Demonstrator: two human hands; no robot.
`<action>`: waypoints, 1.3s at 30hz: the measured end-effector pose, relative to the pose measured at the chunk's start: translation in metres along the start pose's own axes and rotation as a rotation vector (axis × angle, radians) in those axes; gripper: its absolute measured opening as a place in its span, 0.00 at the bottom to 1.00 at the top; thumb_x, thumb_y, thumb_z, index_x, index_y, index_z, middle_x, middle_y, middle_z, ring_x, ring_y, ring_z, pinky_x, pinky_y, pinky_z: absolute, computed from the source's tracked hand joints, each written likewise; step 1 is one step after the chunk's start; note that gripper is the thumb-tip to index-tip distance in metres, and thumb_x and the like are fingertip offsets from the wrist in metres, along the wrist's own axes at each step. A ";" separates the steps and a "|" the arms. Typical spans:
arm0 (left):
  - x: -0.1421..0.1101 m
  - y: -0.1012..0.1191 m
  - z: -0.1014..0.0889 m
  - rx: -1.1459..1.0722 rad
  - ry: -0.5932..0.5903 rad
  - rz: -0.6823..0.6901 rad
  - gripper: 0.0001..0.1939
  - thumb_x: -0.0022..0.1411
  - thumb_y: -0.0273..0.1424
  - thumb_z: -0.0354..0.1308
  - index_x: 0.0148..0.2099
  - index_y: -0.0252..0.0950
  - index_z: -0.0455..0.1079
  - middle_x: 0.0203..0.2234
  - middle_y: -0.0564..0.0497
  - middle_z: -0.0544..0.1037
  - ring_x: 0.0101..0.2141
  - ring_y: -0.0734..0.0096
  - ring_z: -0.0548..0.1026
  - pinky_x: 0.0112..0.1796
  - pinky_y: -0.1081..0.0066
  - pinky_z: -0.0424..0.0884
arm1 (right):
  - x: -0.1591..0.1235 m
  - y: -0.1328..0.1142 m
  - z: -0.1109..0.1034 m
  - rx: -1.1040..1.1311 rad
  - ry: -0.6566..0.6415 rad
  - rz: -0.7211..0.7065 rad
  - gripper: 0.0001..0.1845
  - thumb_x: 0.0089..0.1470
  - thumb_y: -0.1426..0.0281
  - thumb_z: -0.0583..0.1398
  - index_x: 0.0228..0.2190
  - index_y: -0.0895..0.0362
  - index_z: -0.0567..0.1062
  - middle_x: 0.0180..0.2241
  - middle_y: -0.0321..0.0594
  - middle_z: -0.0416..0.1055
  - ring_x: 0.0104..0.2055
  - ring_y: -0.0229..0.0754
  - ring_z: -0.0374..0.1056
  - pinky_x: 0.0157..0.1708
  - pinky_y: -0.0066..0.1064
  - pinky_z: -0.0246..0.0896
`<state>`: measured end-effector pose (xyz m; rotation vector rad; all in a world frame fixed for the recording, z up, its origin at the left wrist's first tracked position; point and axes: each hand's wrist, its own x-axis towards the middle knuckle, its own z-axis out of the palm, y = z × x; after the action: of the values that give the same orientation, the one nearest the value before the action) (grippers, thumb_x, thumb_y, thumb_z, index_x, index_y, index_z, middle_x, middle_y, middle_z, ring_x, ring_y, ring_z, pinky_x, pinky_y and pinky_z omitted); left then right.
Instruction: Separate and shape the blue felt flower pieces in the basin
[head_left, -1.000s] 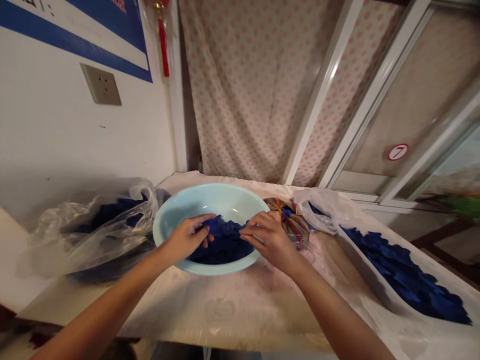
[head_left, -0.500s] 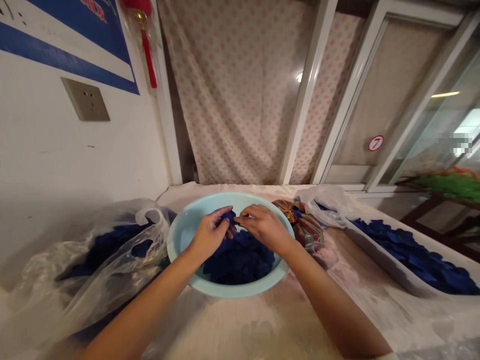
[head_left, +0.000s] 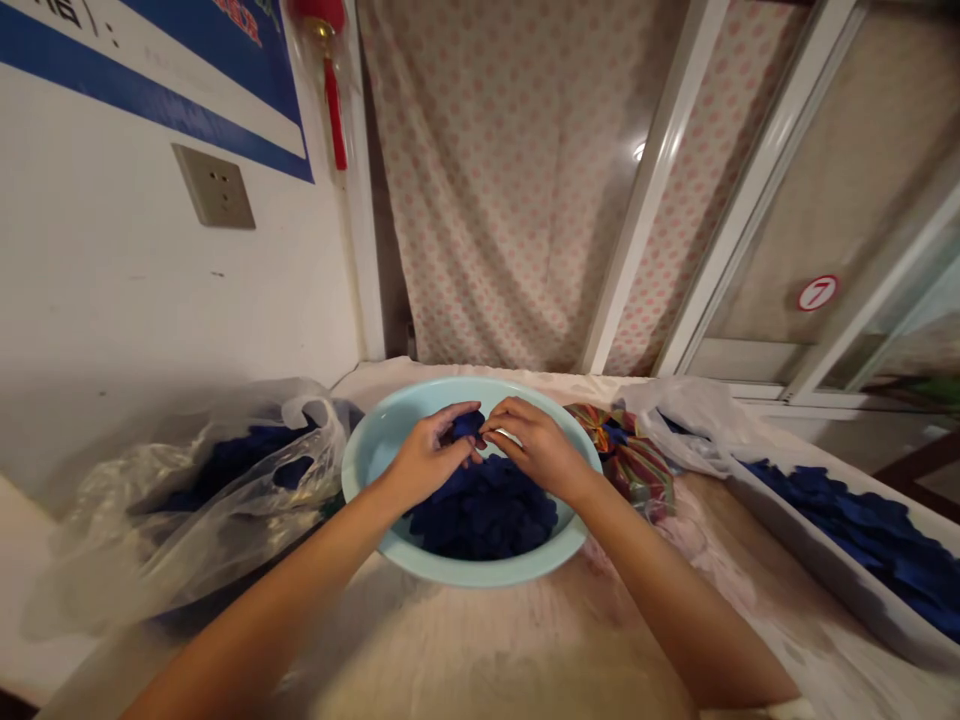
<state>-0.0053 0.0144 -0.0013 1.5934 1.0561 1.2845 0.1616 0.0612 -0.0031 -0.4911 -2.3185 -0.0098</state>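
Note:
A light blue plastic basin [head_left: 382, 440] sits on the table and holds a heap of dark blue cloth pieces [head_left: 487, 512]. Both hands hover over the basin's middle. My left hand [head_left: 429, 458] has its fingers pinched on a small blue piece [head_left: 466, 424] lifted above the heap. My right hand [head_left: 531, 444] meets it from the right, fingertips closed on the same piece. The fingertips of the two hands touch.
A clear plastic bag [head_left: 187, 500] with more blue pieces lies left of the basin. A striped, multicoloured cloth bundle [head_left: 634, 462] sits right of it. A long white tray [head_left: 840, 560] of blue pieces runs along the right. A wall with a socket [head_left: 214, 186] stands at left.
The hands rose from the heap at the basin's near side and came together above its middle, pinching one blue piece. The view shifted slightly.

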 end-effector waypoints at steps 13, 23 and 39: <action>-0.009 -0.006 -0.002 -0.009 -0.006 -0.015 0.25 0.52 0.34 0.59 0.52 0.33 0.63 0.25 0.53 0.73 0.26 0.70 0.73 0.30 0.71 0.71 | -0.003 0.002 0.004 0.159 0.061 -0.047 0.08 0.57 0.70 0.53 0.32 0.55 0.72 0.31 0.40 0.67 0.35 0.38 0.65 0.36 0.30 0.64; -0.014 -0.004 -0.002 -0.077 -0.030 0.035 0.25 0.50 0.32 0.62 0.51 0.31 0.63 0.23 0.55 0.72 0.24 0.76 0.72 0.28 0.74 0.71 | -0.003 0.000 0.004 0.295 0.155 -0.083 0.04 0.53 0.71 0.58 0.29 0.57 0.73 0.29 0.39 0.69 0.32 0.36 0.66 0.33 0.28 0.63; -0.016 -0.003 0.001 -0.153 -0.098 0.050 0.20 0.50 0.31 0.61 0.46 0.30 0.66 0.22 0.55 0.73 0.22 0.78 0.71 0.27 0.75 0.71 | -0.002 0.003 0.004 0.719 0.067 0.131 0.09 0.44 0.65 0.65 0.21 0.57 0.73 0.22 0.35 0.68 0.27 0.35 0.64 0.31 0.29 0.59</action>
<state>-0.0067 -0.0002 -0.0092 1.5583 0.8424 1.2746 0.1614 0.0636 -0.0075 -0.2594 -2.0362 0.8229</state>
